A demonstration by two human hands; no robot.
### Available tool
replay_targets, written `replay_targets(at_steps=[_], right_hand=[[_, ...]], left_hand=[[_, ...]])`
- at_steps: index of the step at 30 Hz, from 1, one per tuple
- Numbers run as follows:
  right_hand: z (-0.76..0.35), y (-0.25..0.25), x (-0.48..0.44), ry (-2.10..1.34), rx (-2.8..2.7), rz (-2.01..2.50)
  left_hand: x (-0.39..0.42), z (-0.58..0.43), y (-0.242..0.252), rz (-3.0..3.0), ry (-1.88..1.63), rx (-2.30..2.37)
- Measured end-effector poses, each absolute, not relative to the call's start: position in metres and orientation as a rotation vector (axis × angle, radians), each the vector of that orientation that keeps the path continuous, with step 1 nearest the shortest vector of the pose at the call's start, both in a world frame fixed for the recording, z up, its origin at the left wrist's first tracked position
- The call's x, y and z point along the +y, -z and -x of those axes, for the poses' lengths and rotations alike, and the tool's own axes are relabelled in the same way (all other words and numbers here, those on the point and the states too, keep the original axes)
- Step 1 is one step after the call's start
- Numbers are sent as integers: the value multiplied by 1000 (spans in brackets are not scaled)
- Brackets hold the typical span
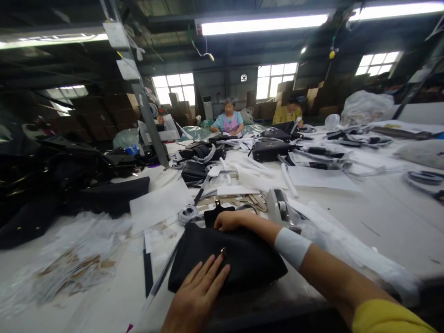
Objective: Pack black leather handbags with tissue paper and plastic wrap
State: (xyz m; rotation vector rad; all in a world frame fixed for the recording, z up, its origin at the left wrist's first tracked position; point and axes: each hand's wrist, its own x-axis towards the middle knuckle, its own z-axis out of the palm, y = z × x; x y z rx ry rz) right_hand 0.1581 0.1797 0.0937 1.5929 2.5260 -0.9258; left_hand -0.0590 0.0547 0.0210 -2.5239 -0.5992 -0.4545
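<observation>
A black handbag point(249, 259) lies in front of me on the white table, with a small gold clasp point(223, 252) on its near face. Flat on that face rests my left hand point(199, 286), fingers stretched out beside the clasp. My right hand point(227, 220) reaches over the top edge of the bag, beside the upright black flap point(213, 216) with its metal fitting. Its fingers are curled down at the bag's opening, and their tips are hidden, so what they grip does not show.
A tape dispenser point(277, 206) stands just beyond the bag on the right. Plastic wrappers point(93, 240) and white paper sheets point(161, 206) lie left. Black bags point(45, 185) are heaped at far left. A metal post point(151, 120) rises from the table. A co-worker point(229, 120) sits across.
</observation>
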Motion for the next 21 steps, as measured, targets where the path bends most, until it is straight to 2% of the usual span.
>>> replay_targets(at_steps=[5,7,11,17,21], right_hand=[[-180,-102,112,603,2737,-1920],[-193,-97,74,504,3022,-1716],[-209,-74,27,227,3008,-1541],[-210,-15,34,-244,2966,-1610],[-211,18,32,-386,3005,-1542]], left_hand=[[66,69,-35,2660,376,-561],[73,73,-43,2723,325,-531],[91,78,-46,2765,234,-490],[103,84,-7,2598,379,-416],[95,87,18,2499,430,-428]])
